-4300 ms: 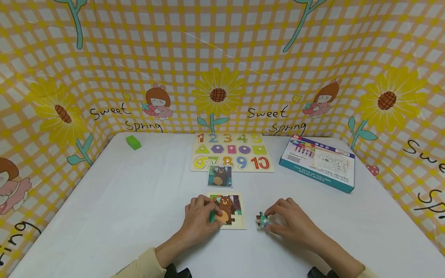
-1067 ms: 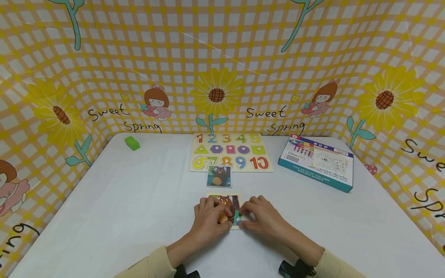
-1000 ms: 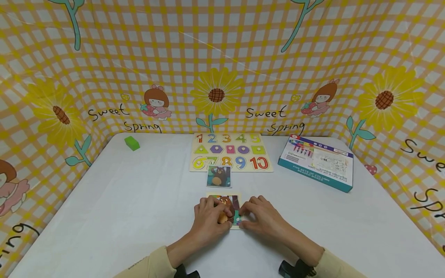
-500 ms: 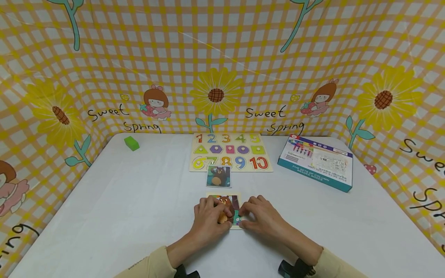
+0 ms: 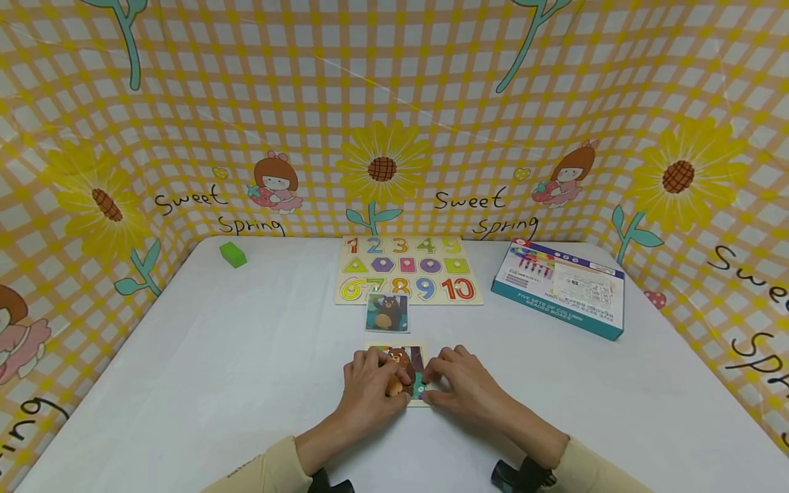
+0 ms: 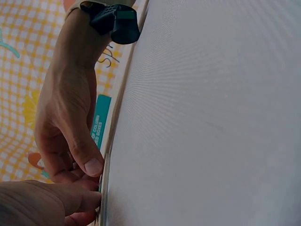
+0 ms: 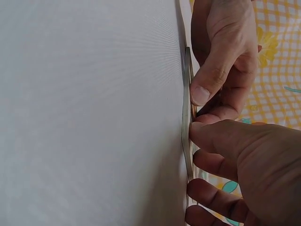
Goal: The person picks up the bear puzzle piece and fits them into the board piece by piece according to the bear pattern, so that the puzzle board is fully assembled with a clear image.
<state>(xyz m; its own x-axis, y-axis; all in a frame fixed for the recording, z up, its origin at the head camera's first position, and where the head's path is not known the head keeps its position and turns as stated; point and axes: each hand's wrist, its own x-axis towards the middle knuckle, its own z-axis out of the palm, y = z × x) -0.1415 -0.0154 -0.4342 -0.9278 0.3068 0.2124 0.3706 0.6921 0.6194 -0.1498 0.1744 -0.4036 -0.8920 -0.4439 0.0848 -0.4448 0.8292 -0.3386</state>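
A bear jigsaw puzzle in a light wooden board lies flat before me. My left hand rests over the board's left and middle part, thumb and fingertips on its face, covering much of the bear. At the lower right corner my right hand pinches a green-and-purple puzzle piece between thumb and forefinger. The piece lies in the board, partly hidden by the fingertips. Edge-on in the right wrist view, the board has both thumbs on its face.
A square bear picture lies just beyond, overlapping the front edge of a number-and-shape board. A teal-and-white box sits at the back right. Far left is a green block. A checked cloth rises behind the white table.
From about four seconds ago, my right hand has carried the puzzle piece left into the board's lower right corner. My left hand has shifted right. Over the last second both hands hardly move.
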